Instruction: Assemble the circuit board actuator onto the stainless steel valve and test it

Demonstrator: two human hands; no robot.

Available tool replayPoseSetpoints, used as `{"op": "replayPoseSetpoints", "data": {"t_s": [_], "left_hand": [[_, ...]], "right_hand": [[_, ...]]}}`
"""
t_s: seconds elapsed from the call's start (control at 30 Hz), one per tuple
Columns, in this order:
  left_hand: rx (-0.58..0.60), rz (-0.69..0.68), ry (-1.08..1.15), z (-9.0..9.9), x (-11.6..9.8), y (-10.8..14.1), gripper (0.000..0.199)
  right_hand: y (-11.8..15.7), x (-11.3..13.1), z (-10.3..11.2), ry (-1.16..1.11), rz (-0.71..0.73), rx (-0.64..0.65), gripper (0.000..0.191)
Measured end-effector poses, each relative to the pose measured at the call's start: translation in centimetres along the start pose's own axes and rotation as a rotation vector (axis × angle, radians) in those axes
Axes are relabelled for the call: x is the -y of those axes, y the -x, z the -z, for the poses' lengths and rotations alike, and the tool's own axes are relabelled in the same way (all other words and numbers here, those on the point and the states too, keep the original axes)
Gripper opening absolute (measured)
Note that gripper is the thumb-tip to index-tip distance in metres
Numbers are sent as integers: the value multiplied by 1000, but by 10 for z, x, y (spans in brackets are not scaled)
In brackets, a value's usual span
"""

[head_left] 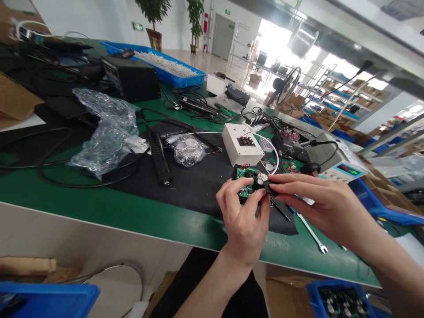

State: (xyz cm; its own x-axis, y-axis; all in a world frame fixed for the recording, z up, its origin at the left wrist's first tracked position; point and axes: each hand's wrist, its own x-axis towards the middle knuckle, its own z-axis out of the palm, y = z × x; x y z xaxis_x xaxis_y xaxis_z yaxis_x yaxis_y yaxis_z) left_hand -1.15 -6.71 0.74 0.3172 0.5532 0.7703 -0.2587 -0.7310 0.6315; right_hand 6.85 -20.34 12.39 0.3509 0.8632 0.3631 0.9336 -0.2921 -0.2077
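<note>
A green circuit board (245, 191) in a black frame lies at the front of the black mat, with round silver-white parts (261, 179) at its right side. My left hand (243, 216) is closed around the board's near right part, its thumb and fingers at the components. From the right, my right hand (309, 194) pinches a small black part (272, 190) against the board's right end. The fingers hide much of that part. Below it a thin black rod (281, 210) slants down to the right.
A white box with black buttons (243, 145) stands behind the board. To the left lie a black-handled tool (159, 159), a bagged coil (189, 150) and clear plastic wrap (106, 132). On the right are a wrench (313, 234) and a meter with a lit display (347, 170).
</note>
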Motion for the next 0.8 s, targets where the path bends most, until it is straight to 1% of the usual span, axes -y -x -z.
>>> {"op": "replayPoseSetpoints", "data": {"t_s": [0.13,0.2,0.27,0.37,0.47,0.57,0.73,0.8], "left_hand": [[-25,8,11,-2,0,1,13],[-34,5,17,-3,1,1,14],[-37,1,21,-3,1,2,14],[-36,3,24,-3,2,2,15],[-38,-1,22,-3,3,1,14],[-38,-3,28,-2,3,1,15],[-49,-1,32,-4,4,2,14],[-56,-5,33,-5,5,3,15]], "right_hand": [[-12,1,11,-61,-84,121,16],[-15,0,14,-87,-136,151,13],[-17,-1,16,-100,-181,156,17],[-21,-5,18,-108,-219,191,32],[-27,-6,22,-95,-153,257,37],[-33,-5,26,-69,-75,301,37],[-40,-4,29,-59,-30,358,30],[-42,-5,30,-73,-28,374,31]]}}
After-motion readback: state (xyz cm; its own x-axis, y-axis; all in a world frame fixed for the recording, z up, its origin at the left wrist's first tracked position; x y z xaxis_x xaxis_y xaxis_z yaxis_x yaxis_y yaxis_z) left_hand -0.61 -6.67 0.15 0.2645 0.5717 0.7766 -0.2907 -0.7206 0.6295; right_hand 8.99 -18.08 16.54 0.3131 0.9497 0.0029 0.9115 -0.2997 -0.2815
